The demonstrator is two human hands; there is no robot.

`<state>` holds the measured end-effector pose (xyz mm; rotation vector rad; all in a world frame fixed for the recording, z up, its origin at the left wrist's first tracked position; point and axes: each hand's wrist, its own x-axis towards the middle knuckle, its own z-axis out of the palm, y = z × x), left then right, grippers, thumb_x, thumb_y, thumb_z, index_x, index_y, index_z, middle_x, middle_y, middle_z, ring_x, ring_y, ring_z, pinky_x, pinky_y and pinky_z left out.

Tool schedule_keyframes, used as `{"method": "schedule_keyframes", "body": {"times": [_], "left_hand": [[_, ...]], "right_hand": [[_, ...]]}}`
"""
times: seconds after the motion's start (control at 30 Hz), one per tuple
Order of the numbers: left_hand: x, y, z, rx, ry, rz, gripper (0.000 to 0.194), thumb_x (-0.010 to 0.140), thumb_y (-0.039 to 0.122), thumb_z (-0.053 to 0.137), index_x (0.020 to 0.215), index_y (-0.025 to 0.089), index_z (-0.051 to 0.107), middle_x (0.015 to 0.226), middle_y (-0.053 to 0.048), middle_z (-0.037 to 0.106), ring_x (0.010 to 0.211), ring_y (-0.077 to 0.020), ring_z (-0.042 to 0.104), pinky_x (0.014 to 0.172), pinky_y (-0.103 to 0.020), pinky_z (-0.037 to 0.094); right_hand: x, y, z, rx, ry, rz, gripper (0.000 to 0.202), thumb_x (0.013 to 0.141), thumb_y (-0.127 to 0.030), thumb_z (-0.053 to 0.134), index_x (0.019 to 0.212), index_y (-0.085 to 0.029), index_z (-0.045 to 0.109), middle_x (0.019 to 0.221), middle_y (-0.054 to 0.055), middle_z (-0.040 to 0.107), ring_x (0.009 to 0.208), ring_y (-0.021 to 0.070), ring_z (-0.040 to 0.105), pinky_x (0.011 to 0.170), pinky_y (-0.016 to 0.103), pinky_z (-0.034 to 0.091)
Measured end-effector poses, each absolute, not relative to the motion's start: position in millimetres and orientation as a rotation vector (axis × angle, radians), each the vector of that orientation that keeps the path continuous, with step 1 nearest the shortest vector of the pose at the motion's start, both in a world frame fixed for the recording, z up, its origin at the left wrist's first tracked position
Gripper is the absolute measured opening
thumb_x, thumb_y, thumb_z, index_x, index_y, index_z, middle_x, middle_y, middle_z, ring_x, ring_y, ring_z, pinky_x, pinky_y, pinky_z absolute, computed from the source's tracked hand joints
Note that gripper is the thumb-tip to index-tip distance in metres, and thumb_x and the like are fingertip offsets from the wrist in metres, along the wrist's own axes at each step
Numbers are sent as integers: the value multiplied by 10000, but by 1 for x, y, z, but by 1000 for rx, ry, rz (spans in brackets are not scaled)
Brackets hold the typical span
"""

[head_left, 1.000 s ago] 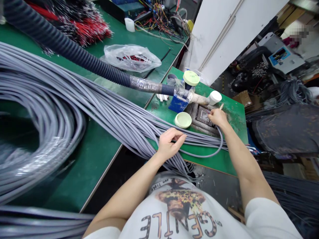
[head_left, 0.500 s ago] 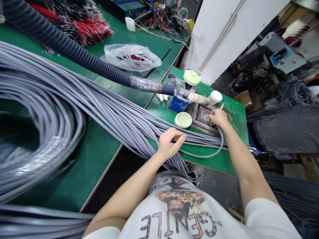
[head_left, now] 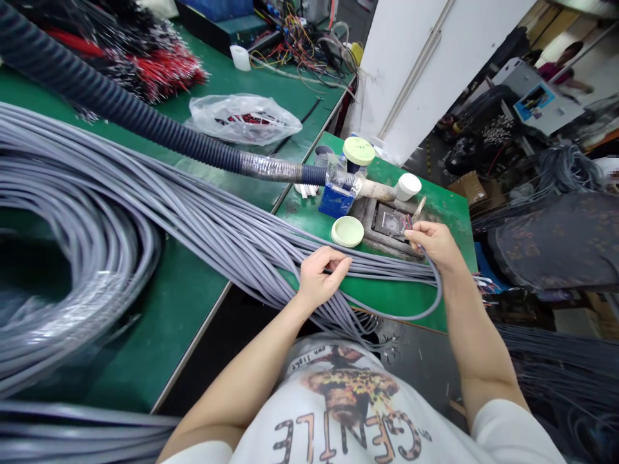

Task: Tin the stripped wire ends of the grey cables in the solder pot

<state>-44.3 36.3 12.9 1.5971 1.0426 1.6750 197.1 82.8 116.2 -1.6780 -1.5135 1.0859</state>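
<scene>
My right hand (head_left: 435, 245) pinches the end of a grey cable (head_left: 439, 293), whose thin coloured wires (head_left: 409, 222) stick out past the fingertips. These wire ends are at the right side of a square metal pot (head_left: 387, 219) with a dark, partly shiny surface. From my right hand the cable loops down and back to the left. My left hand (head_left: 322, 274) rests on a thick bundle of grey cables (head_left: 232, 232) with its fingers curled in; what they hold, if anything, is hidden. A shallow pale-green dish (head_left: 347, 231) stands between the hands and the pot.
A ribbed black hose (head_left: 159, 122) crosses the green table to a nozzle above the pot. Near it stand a blue box (head_left: 336, 198), a yellow-lidded jar (head_left: 358, 151) and a white cup (head_left: 408, 186). A plastic bag (head_left: 246, 119) lies behind. Another person (head_left: 563, 67) is far right.
My right hand has drawn back slightly from the pot, and the coloured wire ends now show clearly. My left hand stays on the bundle. The view has shifted a little.
</scene>
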Motion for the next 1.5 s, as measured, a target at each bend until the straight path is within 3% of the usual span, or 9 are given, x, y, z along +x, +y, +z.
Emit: {"method": "schedule_keyframes", "body": {"times": [0.37, 0.8, 1.07, 1.27, 1.5], "left_hand": [[-44, 36, 12, 1647, 1073, 1629, 98, 802, 203, 642, 714, 170, 614, 596, 34, 521, 548, -85, 471, 559, -221, 389], [-45, 38, 13, 1644, 1021, 1660, 90, 801, 188, 646, 722, 172, 608, 588, 37, 516, 545, -85, 470, 559, -222, 390], [-45, 37, 14, 1633, 1011, 1672, 88, 797, 173, 646, 720, 174, 603, 591, 37, 523, 549, -84, 476, 565, -222, 395], [-45, 37, 14, 1622, 1008, 1674, 82, 789, 161, 649, 722, 175, 605, 596, 37, 522, 554, -86, 476, 564, -225, 395], [-45, 38, 15, 1632, 1009, 1679, 91, 791, 157, 648, 716, 177, 602, 587, 39, 519, 549, -85, 470, 557, -223, 394]], "right_hand": [[141, 126, 91, -1737, -2080, 844, 218, 741, -325, 582, 605, -155, 584, 491, -12, 585, 459, 95, 485, 482, 212, 337], [115, 149, 79, -1934, -2376, 544, 141, 695, -221, 563, 644, -154, 677, 575, 18, 640, 570, 127, 525, 532, 231, 308], [170, 151, 112, -2022, -2272, 140, 207, 737, -308, 550, 679, -157, 679, 632, 28, 651, 590, 141, 534, 547, 252, 307], [218, 161, 90, -2382, -2197, 23, 219, 751, -332, 554, 749, -180, 711, 774, 68, 711, 756, 205, 626, 619, 265, 372], [228, 168, 70, -2465, -2163, 33, 229, 754, -342, 562, 789, -186, 727, 843, 96, 727, 836, 231, 653, 689, 273, 423]]}}
